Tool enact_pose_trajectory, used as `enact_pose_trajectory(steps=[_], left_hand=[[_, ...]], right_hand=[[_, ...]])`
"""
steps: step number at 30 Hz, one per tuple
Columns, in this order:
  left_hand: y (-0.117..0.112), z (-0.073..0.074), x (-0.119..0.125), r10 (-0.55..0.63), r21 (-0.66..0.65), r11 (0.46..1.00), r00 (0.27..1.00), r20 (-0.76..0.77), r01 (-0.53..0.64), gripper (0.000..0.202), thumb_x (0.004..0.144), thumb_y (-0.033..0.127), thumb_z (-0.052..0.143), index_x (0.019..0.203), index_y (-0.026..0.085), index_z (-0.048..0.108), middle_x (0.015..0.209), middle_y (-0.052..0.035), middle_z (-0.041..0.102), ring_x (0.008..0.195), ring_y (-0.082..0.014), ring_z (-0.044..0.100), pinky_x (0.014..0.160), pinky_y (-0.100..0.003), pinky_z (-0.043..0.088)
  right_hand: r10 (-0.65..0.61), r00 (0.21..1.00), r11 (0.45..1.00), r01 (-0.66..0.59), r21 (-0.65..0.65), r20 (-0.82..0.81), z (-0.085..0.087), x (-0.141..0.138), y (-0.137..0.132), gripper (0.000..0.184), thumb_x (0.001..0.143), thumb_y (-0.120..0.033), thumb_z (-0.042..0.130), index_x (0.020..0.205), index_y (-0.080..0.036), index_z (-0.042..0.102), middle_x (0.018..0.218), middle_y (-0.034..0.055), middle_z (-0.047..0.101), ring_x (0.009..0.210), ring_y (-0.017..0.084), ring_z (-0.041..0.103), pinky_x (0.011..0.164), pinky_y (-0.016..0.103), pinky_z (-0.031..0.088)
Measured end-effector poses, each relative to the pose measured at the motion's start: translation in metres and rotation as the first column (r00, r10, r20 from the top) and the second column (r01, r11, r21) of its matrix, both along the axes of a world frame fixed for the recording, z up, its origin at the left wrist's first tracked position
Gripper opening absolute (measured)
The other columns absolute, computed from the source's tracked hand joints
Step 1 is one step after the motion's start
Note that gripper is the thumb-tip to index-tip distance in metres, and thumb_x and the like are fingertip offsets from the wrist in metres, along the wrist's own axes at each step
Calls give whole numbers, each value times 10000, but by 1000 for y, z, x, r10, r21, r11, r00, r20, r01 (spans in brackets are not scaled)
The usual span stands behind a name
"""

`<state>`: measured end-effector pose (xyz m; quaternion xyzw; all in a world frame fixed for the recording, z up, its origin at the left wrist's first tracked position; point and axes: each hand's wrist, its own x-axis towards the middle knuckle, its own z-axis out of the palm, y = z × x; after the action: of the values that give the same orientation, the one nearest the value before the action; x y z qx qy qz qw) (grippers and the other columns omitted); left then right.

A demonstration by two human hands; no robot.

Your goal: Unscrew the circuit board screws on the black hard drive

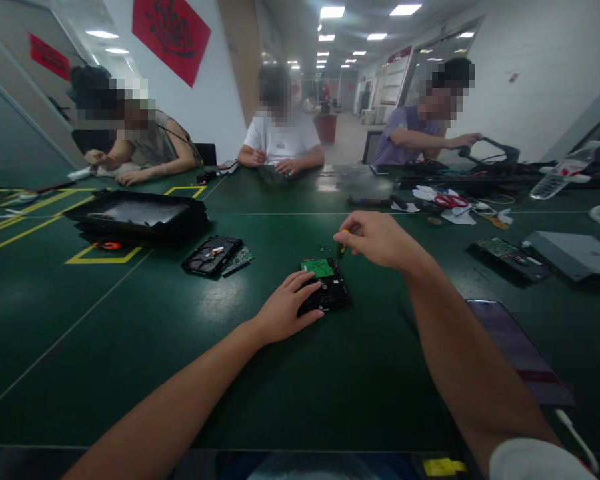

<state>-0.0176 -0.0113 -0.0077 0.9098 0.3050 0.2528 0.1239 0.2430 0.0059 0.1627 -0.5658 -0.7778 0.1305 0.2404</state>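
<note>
On the green tabletop in front of me lies a black hard drive point(336, 293) with a green circuit board. My left hand point(293, 303) holds the drive by its left side, fingers spread over the top and thumb along the near edge. Above the drive's far right corner, my right hand point(375, 237) is closed around a small screwdriver point(341, 248) with a yellow and dark handle. The shaft points down at that corner; whether its tip sits in a screw is too small to tell. Tiny loose pieces, perhaps screws, lie just beyond the drive.
To the left are another opened drive point(214, 255), a loose circuit board point(239, 261) and stacked black trays point(140, 213). At right lie a phone point(515, 347), a third drive point(509, 260), a grey metal box point(575, 255) and red-handled scissors point(450, 201). Several people sit across the table.
</note>
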Motion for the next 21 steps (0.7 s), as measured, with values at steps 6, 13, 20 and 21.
enact_pose_trajectory(steps=[6,13,20,21], left_hand=[[-1,1,0,6,7,1000,1000,-27,-6,659,1023,512,692,1589,221,523,1636,-179,494,1548,-389,423,1265,-636,417],[0,0,0,7,10,1000,999,-33,-7,652,1029,517,681,1595,239,514,1645,-168,485,1556,-384,415,1266,-642,417],[1,-1,0,11,4,1000,999,-42,-11,662,1023,521,690,1593,232,517,1650,-169,478,1561,-380,406,1269,-637,416],[0,-1,0,10,2,1000,999,-39,-10,660,1021,520,693,1594,243,517,1650,-163,480,1559,-380,410,1266,-641,418]], right_hand=[[27,999,999,-27,-35,-20,-2,1,2,219,1008,-198,618,1162,-168,771,830,43,797,739,188,763,750,284,506],[67,996,996,-70,-47,-51,-4,0,5,233,1041,-242,590,1108,-193,807,907,54,816,760,186,746,749,289,511],[-94,995,995,95,36,-16,-4,3,5,208,975,-316,727,1079,-138,758,1005,111,824,748,201,741,737,308,513],[-101,995,994,101,39,-14,-5,4,5,212,969,-339,738,1044,-142,756,980,109,821,745,204,738,731,311,511]])
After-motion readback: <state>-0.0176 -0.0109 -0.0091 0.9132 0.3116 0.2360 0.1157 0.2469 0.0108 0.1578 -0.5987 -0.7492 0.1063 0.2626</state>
